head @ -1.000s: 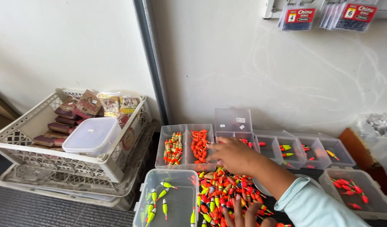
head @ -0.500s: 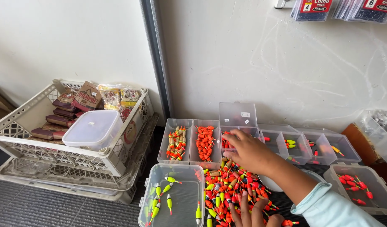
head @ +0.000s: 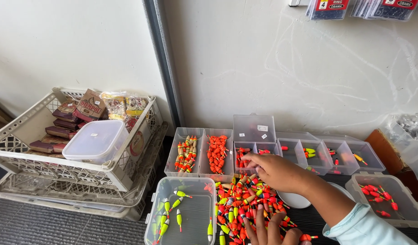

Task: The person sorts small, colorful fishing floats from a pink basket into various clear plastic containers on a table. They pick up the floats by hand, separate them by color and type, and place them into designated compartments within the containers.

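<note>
Reaching out from the lower right, my right hand (head: 274,171) lies over the far edge of the pile of fishing floats (head: 245,199), fingers curled toward the small clear compartment (head: 245,156) at about eleven o'clock from it; I cannot tell whether the fingertips pinch a float. My left hand (head: 268,229) rests at six o'clock, fingers spread loosely on the pile, gripping nothing. The floats are small and spindle-shaped, orange and red with yellow and green ends, heaped on the dark bench. Beyond the pile stands a row of clear trays: one tray (head: 186,152) holds long tan-bodied floats, the next tray (head: 216,153) round orange ones, and those further right only a few. At nine o'clock an open clear box (head: 181,218) holds scattered yellow-green floats. Far left, a white crate (head: 73,136) carries packets and a lidded tub (head: 96,140).
</note>
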